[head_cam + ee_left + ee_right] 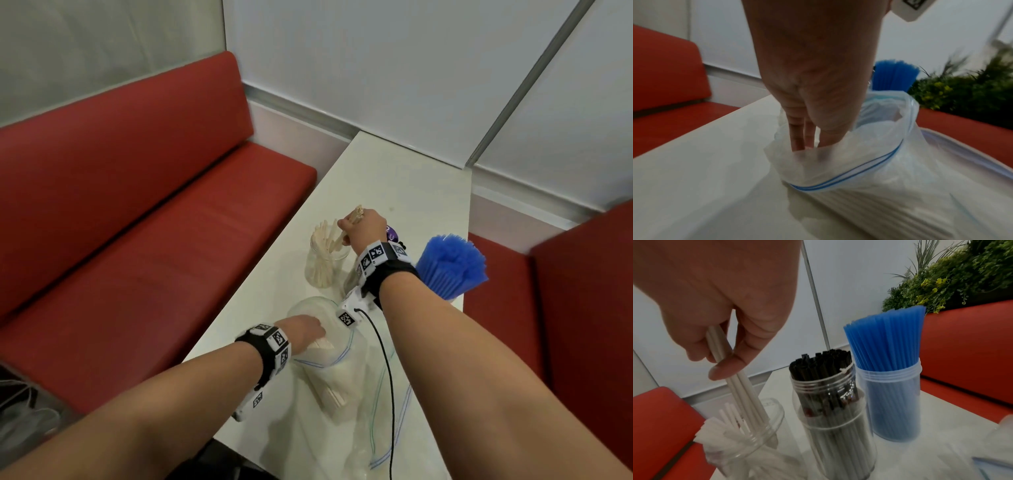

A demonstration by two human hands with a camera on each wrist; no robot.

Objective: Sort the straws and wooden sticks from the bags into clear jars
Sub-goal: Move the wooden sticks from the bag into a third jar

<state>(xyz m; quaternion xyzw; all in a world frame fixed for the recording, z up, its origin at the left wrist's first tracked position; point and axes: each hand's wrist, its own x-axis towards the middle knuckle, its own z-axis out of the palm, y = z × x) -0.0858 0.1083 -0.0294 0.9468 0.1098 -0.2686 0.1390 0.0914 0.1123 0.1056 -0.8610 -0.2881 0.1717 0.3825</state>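
Red benches (144, 219), white table (404, 185), pale walls (376, 68), greenery (953, 272).

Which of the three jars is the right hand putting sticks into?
The stick jar, leftmost in the right wrist view. The right hand lowers pale sticks into it; the others hold black straws and blue straws.

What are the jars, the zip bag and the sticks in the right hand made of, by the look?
Jars: clear plastic, probably; moulded threaded necks, glossy. Zip bag: thin soft plastic film, cloudy and crumpled, blue seal line. Sticks gripped by the right hand: pale matt wood in the head view; whiter in the wrist view, so uncertain.
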